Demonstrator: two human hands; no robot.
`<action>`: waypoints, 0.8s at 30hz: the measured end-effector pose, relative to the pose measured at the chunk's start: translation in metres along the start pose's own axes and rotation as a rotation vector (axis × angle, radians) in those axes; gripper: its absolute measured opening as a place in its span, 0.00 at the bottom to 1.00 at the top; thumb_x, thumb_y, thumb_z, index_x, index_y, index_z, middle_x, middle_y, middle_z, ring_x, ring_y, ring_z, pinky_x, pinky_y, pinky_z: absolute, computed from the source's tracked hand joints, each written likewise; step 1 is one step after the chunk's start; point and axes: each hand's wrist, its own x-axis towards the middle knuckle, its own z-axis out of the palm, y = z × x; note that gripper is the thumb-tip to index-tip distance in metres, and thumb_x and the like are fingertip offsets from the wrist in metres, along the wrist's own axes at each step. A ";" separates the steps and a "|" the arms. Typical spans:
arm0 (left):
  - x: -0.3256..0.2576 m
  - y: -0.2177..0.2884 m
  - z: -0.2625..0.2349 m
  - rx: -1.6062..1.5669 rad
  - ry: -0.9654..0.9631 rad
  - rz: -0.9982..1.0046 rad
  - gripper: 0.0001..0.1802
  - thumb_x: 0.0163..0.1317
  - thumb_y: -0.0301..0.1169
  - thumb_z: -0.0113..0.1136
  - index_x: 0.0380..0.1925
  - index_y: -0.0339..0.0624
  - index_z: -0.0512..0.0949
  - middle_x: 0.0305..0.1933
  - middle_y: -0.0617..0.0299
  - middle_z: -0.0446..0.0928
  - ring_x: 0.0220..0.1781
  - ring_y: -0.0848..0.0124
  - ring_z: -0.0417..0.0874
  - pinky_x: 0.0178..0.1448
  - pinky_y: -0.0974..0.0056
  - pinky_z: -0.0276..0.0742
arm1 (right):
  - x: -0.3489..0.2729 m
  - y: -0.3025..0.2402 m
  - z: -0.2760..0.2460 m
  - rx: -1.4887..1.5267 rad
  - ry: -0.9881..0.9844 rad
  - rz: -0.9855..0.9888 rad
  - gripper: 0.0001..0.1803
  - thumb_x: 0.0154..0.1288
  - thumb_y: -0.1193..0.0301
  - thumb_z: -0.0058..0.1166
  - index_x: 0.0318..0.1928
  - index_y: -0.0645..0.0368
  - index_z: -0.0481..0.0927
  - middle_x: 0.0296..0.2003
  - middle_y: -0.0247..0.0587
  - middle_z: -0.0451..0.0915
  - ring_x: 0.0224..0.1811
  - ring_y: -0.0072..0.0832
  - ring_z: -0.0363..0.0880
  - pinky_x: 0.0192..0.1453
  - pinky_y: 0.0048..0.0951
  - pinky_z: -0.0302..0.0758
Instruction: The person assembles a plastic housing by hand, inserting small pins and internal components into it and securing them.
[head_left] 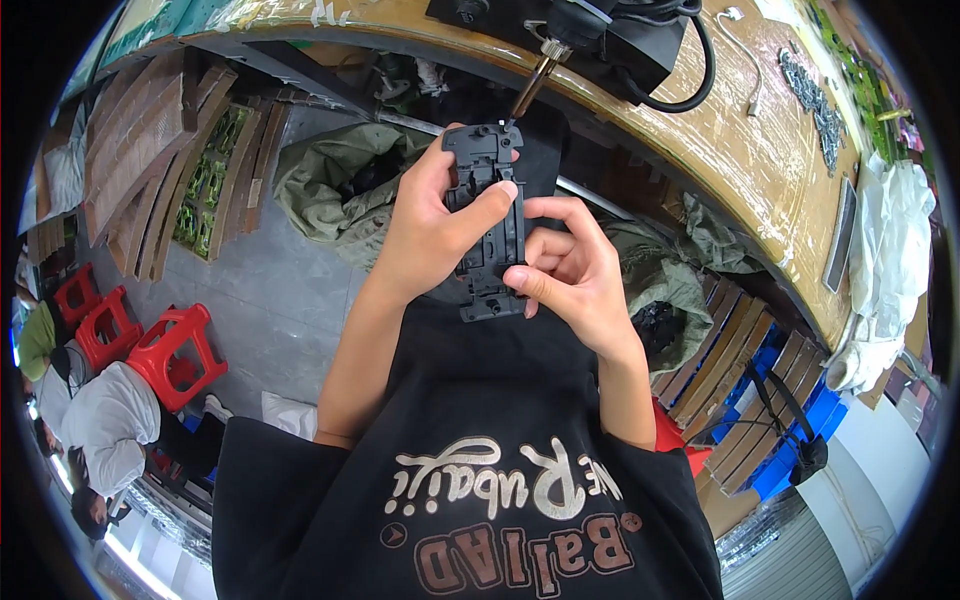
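Note:
Both hands hold a long black plastic chassis (490, 245), like the base of a toy car, with molded ribs and holes. My left hand (435, 225) wraps its left side, the thumb lying across its upper middle. On the right edge, my right hand (575, 275) pinches its lower part between thumb and bent fingers. At the chassis's far right corner, the metal tip of a mounted driver tool (538, 80) comes down to it or very close. Whether the tip touches cannot be made out.
A wooden bench (650, 130) curves across the far side, bearing a black machine base with a cable (707, 60) and a heap of small dark metal parts (812, 100). Sacks (335, 185) stand below. Stacked cardboard trays (150, 150), red stools (180, 355) and a seated person (110, 420) are leftward.

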 end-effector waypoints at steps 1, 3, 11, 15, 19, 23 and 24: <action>-0.001 0.000 0.000 -0.006 0.003 0.010 0.11 0.50 0.24 0.56 0.35 0.35 0.70 0.30 0.67 0.69 0.32 0.82 0.69 0.35 0.75 0.67 | -0.001 0.000 0.000 0.000 0.001 0.000 0.24 0.53 0.79 0.57 0.49 0.61 0.61 0.21 0.30 0.68 0.23 0.14 0.68 0.21 0.15 0.66; 0.000 0.003 0.001 -0.004 -0.001 0.002 0.11 0.50 0.24 0.56 0.35 0.35 0.70 0.30 0.68 0.69 0.32 0.82 0.68 0.35 0.75 0.67 | -0.003 -0.003 0.000 0.000 -0.012 -0.009 0.24 0.53 0.79 0.57 0.49 0.61 0.61 0.21 0.30 0.68 0.23 0.14 0.68 0.22 0.15 0.66; -0.005 -0.007 0.007 0.042 0.004 0.011 0.11 0.51 0.24 0.55 0.36 0.36 0.70 0.30 0.67 0.70 0.31 0.82 0.69 0.35 0.75 0.67 | -0.003 0.000 -0.006 -0.076 -0.015 0.026 0.18 0.54 0.76 0.56 0.44 0.62 0.65 0.23 0.31 0.71 0.24 0.14 0.70 0.23 0.16 0.68; -0.018 -0.011 0.013 0.103 -0.174 -0.241 0.18 0.54 0.33 0.58 0.42 0.38 0.67 0.26 0.67 0.71 0.24 0.83 0.70 0.22 0.77 0.66 | -0.016 0.017 -0.027 -0.038 0.004 0.121 0.14 0.55 0.77 0.55 0.40 0.64 0.67 0.24 0.32 0.73 0.25 0.15 0.71 0.24 0.17 0.70; -0.025 -0.025 -0.010 0.033 -0.119 -0.373 0.17 0.57 0.33 0.53 0.46 0.40 0.66 0.19 0.67 0.69 0.13 0.83 0.66 0.13 0.78 0.60 | -0.044 0.073 -0.081 -0.024 0.508 0.011 0.15 0.54 0.77 0.54 0.42 0.65 0.67 0.25 0.35 0.72 0.24 0.19 0.71 0.25 0.22 0.76; -0.022 -0.001 -0.052 0.103 0.256 -0.242 0.12 0.62 0.34 0.47 0.42 0.40 0.69 0.17 0.67 0.67 0.13 0.84 0.64 0.12 0.78 0.57 | -0.107 0.187 -0.185 0.184 1.428 -0.199 0.18 0.55 0.72 0.55 0.44 0.63 0.65 0.28 0.38 0.71 0.24 0.23 0.70 0.23 0.28 0.78; -0.015 0.006 -0.062 0.105 0.256 -0.210 0.12 0.62 0.34 0.47 0.42 0.40 0.69 0.17 0.67 0.67 0.13 0.84 0.64 0.12 0.78 0.57 | -0.134 0.222 -0.221 0.269 1.514 -0.173 0.21 0.54 0.70 0.56 0.45 0.62 0.63 0.29 0.42 0.72 0.24 0.28 0.73 0.22 0.31 0.78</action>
